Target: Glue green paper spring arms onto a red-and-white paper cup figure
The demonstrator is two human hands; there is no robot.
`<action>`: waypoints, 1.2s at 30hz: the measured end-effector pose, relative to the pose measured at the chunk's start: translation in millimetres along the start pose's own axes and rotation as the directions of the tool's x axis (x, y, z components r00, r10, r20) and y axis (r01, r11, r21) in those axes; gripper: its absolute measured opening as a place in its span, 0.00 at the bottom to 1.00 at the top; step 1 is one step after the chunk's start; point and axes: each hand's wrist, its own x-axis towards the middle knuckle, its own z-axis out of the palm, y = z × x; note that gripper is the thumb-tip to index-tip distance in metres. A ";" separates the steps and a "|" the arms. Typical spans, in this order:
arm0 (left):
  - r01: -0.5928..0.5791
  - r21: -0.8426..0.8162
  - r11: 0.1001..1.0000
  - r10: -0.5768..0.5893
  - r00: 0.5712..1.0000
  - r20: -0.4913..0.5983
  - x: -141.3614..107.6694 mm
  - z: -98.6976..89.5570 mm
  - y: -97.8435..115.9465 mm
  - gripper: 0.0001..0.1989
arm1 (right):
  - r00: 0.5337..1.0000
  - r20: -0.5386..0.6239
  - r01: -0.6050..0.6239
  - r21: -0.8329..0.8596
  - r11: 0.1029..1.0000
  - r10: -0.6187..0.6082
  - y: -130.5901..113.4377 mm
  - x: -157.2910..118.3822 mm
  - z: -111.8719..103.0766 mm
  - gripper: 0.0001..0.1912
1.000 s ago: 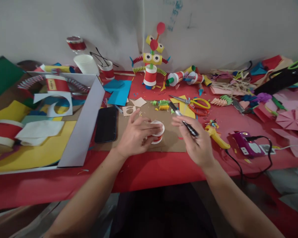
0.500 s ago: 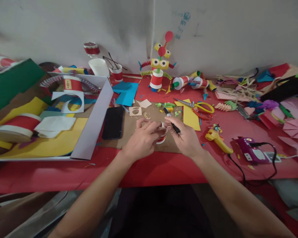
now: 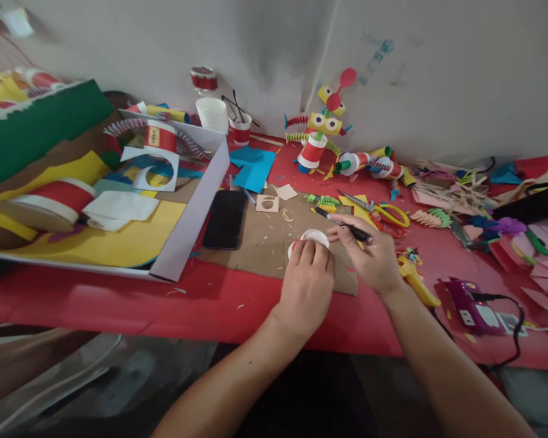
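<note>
On the brown cardboard (image 3: 251,243), my left hand (image 3: 307,286) is closed over a small red-and-white paper cup (image 3: 317,235). Part of the cup's white rim and a sliver of its red band show past the fingers; the rest is hidden. To the right, my right hand (image 3: 369,255) grips a slim black craft knife (image 3: 357,232), its tip toward the upper left, above the cardboard and apart from the cup. Paper scraps and a small card with a round hole (image 3: 267,208) lie just beyond.
A white box (image 3: 189,225) of craft parts stands left, beside a black phone (image 3: 224,220). Paper-cup figures (image 3: 313,152) stand and lie at the back. Scissors (image 3: 390,218), a yellow glue gun (image 3: 418,280) and a purple power adapter (image 3: 475,307) with cords are on the right.
The view has swung left. My hands have drawn apart: the left now presses over the cup on the cardboard, while the right holds the craft knife away from it.
</note>
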 end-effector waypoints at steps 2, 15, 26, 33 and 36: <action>0.049 0.014 0.999 -0.049 0.999 -0.013 -0.7 -0.1 1.8 0.17 | 0.999 -0.014 0.039 -0.015 0.999 -0.039 -9.2 13.1 -2.5 0.10; 0.161 0.079 0.984 -0.157 0.986 -0.052 3.5 1.5 15.1 0.17 | 0.863 0.504 0.076 -0.058 0.995 -0.036 -23.0 73.3 40.7 0.08; 0.232 0.008 0.973 -0.231 0.970 -0.069 2.9 -2.9 19.0 0.15 | 0.710 0.700 0.248 -0.152 0.957 -0.073 -29.9 78.3 47.3 0.08; 0.231 0.001 0.973 -0.231 0.972 -0.045 0.4 -5.6 19.5 0.16 | 0.698 0.703 0.368 -0.194 0.910 -0.133 -31.5 79.6 50.6 0.07; 0.226 0.039 0.973 -0.225 0.974 -0.026 -0.9 -6.3 20.9 0.17 | 0.706 0.699 0.302 -0.156 0.941 -0.111 -26.2 84.4 52.5 0.07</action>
